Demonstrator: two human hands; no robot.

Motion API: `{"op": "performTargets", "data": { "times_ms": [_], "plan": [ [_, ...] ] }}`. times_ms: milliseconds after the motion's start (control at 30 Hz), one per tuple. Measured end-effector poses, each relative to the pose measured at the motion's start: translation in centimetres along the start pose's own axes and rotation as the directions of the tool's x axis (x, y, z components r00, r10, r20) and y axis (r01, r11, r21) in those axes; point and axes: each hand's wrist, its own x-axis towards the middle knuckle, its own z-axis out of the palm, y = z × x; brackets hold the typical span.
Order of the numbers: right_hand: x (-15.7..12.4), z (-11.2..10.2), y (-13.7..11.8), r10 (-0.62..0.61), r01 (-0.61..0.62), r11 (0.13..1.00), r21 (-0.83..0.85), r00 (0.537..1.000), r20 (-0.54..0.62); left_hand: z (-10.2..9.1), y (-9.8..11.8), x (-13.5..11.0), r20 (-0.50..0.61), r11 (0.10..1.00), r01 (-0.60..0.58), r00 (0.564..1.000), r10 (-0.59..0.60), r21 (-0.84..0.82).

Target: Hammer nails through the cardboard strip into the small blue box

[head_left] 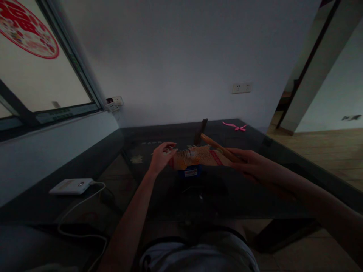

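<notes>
My right hand is closed around the wooden handle of a hammer. The hammer's dark head stands up beyond a tan printed packet with a red stripe. The packet lies across a small blue box with a white label, on the dark glossy table. At the packet's left end is my left hand, its fingers bent against the edge, apparently gripping it. The packet's right end reaches to my right hand, whose lower fingers are partly hidden. What the packet contains is too dim to make out.
On the left of the table lies a white power bank with a white cable running off the front edge. A pink cord lies at the far right corner. Behind stands a wall with a socket plate.
</notes>
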Motion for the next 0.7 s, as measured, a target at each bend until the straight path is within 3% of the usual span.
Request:
{"op": "performTargets", "data": {
  "times_ms": [67,133,200,267,333,467,700],
  "plan": [
    [-0.7,0.2,0.7,0.009,-0.009,0.999,0.041,1.000,-0.016,-0.6,1.8,-1.8,-0.052,0.999,-0.030,0.998,0.031,0.019],
    [-1.5,0.6,1.6,0.027,-0.023,0.996,0.081,0.998,-0.055,-0.7,3.4,-4.0,0.000,0.999,-0.051,0.999,0.051,0.002],
    [-2.4,1.2,2.6,0.061,-0.047,0.991,0.123,0.992,-0.114,-0.2,4.5,-6.1,0.196,0.998,-0.069,0.978,0.066,0.012],
    [-3.4,2.0,3.6,0.111,-0.081,0.983,0.164,0.978,-0.177,0.8,4.8,-7.6,0.435,0.995,-0.075,0.900,0.038,0.069],
    [-4.3,2.7,4.6,0.151,-0.104,0.973,0.206,0.963,-0.224,2.0,4.4,-8.4,0.527,0.972,-0.086,0.849,-0.043,0.217],
    [-6.0,3.8,6.6,0.194,-0.126,0.951,0.282,0.954,-0.227,3.7,3.3,-8.4,0.535,0.859,-0.116,0.821,-0.199,0.499],
    [-7.5,4.4,8.5,0.215,-0.113,0.920,0.376,0.946,-0.243,5.0,3.1,-7.8,0.584,0.702,-0.277,0.776,-0.239,0.656]
  ]
}}
